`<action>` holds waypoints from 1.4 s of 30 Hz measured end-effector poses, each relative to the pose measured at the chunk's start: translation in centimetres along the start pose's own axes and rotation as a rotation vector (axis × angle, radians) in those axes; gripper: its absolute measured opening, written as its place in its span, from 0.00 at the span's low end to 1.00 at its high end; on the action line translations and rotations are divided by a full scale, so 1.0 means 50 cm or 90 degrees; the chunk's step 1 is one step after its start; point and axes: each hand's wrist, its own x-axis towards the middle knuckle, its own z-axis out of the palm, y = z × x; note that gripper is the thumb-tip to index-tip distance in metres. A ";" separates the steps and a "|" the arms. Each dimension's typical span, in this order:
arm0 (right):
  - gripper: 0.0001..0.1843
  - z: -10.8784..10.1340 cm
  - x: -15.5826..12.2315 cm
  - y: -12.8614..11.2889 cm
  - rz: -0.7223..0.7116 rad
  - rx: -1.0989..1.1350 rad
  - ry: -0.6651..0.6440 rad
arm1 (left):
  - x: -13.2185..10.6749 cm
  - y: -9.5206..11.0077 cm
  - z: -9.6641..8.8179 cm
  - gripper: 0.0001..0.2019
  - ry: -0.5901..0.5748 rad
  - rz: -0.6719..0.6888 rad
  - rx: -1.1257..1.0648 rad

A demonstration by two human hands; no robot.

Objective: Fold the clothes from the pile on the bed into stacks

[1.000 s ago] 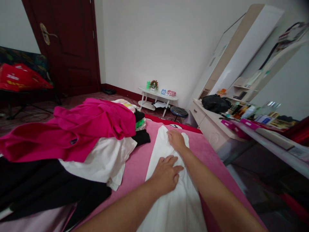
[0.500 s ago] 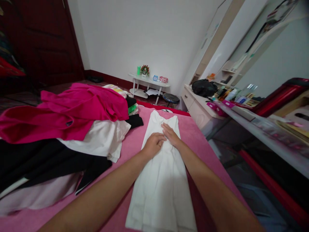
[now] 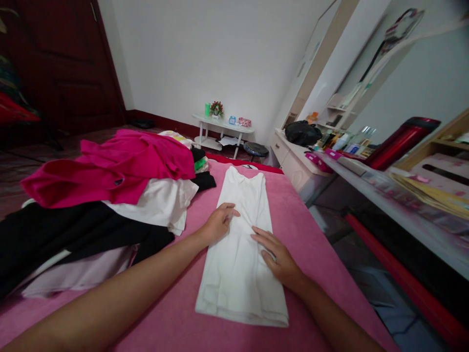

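A white garment [image 3: 242, 259], folded lengthwise into a long strip, lies flat on the pink bed cover [image 3: 304, 230]. My left hand [image 3: 218, 224] rests on the garment's left edge near its middle, fingers stretched out flat. My right hand [image 3: 276, 256] lies palm down on its right side, a little nearer to me, fingers spread flat. Neither hand holds anything.
A heap of clothes fills the bed's left side: a magenta top [image 3: 120, 166], a white piece [image 3: 161, 203], black cloth [image 3: 66, 234]. To the right stand a dresser [image 3: 293, 164] with a black bag [image 3: 302, 133] and a cluttered shelf [image 3: 384, 183]. A small white table [image 3: 222, 129] stands by the wall.
My right hand has slid back along the garment toward me. My left hand has shifted to the garment's left edge and flattened. The view has pulled back, showing the garment's near end.
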 end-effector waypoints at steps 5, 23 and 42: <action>0.22 -0.005 -0.031 -0.039 -0.114 -0.009 0.072 | -0.062 0.020 -0.030 0.17 -0.021 -0.020 -0.002; 0.08 -0.003 0.003 -0.178 0.085 0.209 -0.055 | -0.076 0.042 -0.037 0.19 -0.042 0.066 0.114; 0.10 -0.032 -0.041 -0.167 0.037 0.278 -0.052 | -0.085 0.062 -0.050 0.22 -0.101 0.059 0.129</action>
